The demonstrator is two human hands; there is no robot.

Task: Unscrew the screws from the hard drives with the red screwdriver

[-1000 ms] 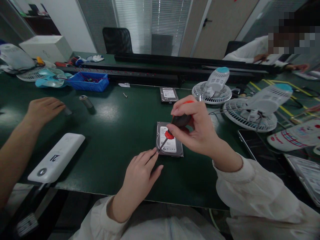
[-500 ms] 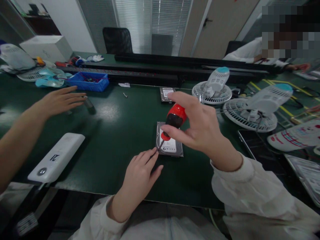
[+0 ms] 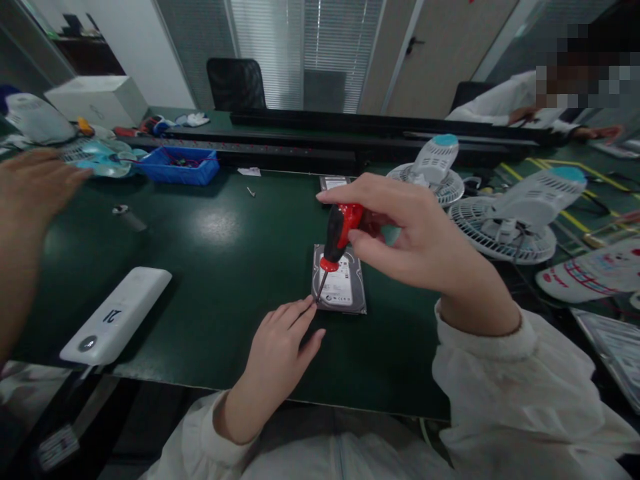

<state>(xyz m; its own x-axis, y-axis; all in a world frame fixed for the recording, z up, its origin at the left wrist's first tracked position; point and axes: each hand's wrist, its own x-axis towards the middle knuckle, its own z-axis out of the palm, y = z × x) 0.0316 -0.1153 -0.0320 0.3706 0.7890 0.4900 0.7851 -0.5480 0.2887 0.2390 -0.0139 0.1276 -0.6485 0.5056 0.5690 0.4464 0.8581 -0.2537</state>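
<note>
A hard drive [image 3: 353, 283] with a white label lies flat on the green table in front of me. My right hand [image 3: 400, 233] grips the red and black handle of a screwdriver [image 3: 337, 233], with thumb and index finger along it. The screwdriver leans, and its thin shaft comes down at the drive's near left corner. At that corner my left hand [image 3: 280, 343] rests with its fingers stretched out and thumb apart. Its fingertips touch the drive's edge beside the screwdriver's tip; the tip itself is partly hidden.
A second hard drive [image 3: 334, 181] lies beyond my right hand. White fans [image 3: 505, 227] stand to the right. On the left are a white power bank [image 3: 117, 313], a blurred metal cylinder [image 3: 129, 218], a blue bin [image 3: 180, 167] and another person's hand [image 3: 40, 180]. A co-worker's sleeve [image 3: 500, 100] shows across the table.
My right hand has turned about the screwdriver handle, which now stands steeper. My left hand has stayed put. The other person's hand has moved left, away from my drive; the cylinder has shifted left too.
</note>
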